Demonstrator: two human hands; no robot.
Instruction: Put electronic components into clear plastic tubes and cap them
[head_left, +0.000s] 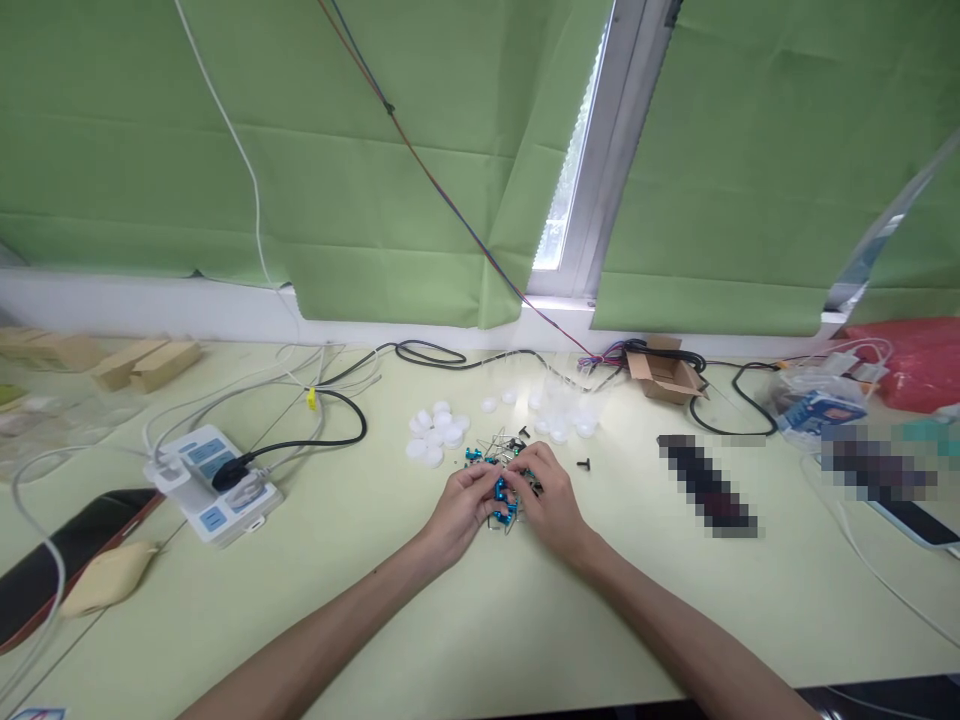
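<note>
Pinched between the fingertips of my left hand (465,508) is a small blue metal part (500,489). The fingers of my right hand (550,497) are closed against the same part from the other side. Just below the fingertips, another blue metal piece (507,515) lies on the table among thin bent metal pieces. Beyond my left hand is one more small blue piece (472,454). The rest of the small pile is partly hidden under my hands. Two black T-shaped pieces, one lying apart (583,464) and one behind the pile (523,432), are on the right side.
White round caps lie in a left group (431,440) and a right group (559,425). An open cardboard box (666,375) stands behind. A power strip (217,490) with cables and a yellowish case (109,578) are at left. A phone (919,520) lies at right.
</note>
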